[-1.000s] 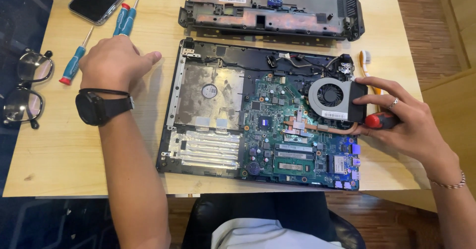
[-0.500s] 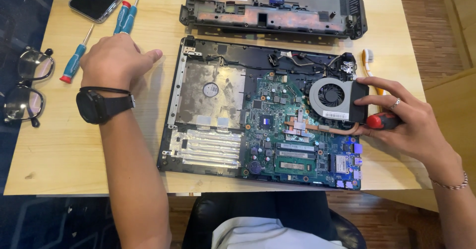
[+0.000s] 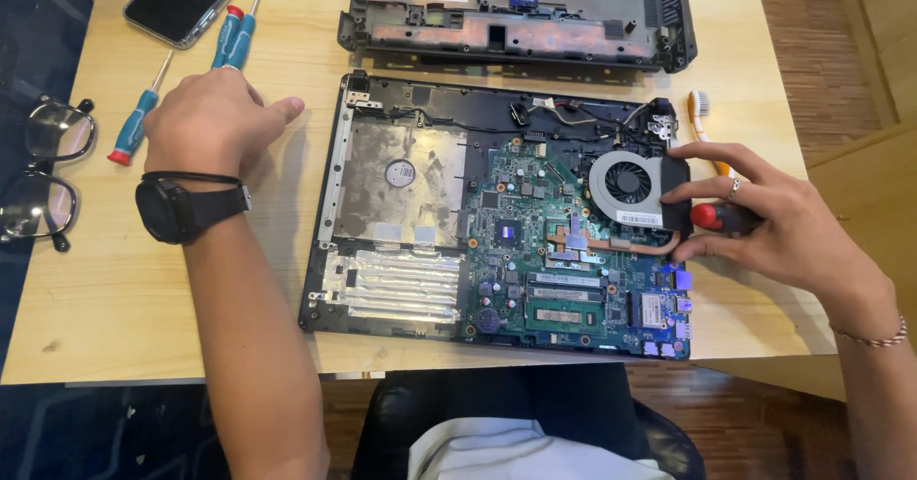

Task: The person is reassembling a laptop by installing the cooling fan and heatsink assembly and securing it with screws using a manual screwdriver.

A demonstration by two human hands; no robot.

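While the right hand (image 3: 783,227) curls around a red-handled screwdriver (image 3: 718,217) beside the fan (image 3: 628,186) of the opened laptop (image 3: 497,217) near the wooden table's (image 3: 124,298) right edge, the left hand (image 3: 212,122) rests loosely closed, empty, by blue screwdrivers (image 3: 232,39) toward the left edge above brown floorboards (image 3: 821,50).

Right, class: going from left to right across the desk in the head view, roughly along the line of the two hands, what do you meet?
Eyeglasses → left hand → silver drive bay of the opened laptop → green motherboard → round cooling fan → red-handled tool in the right hand.
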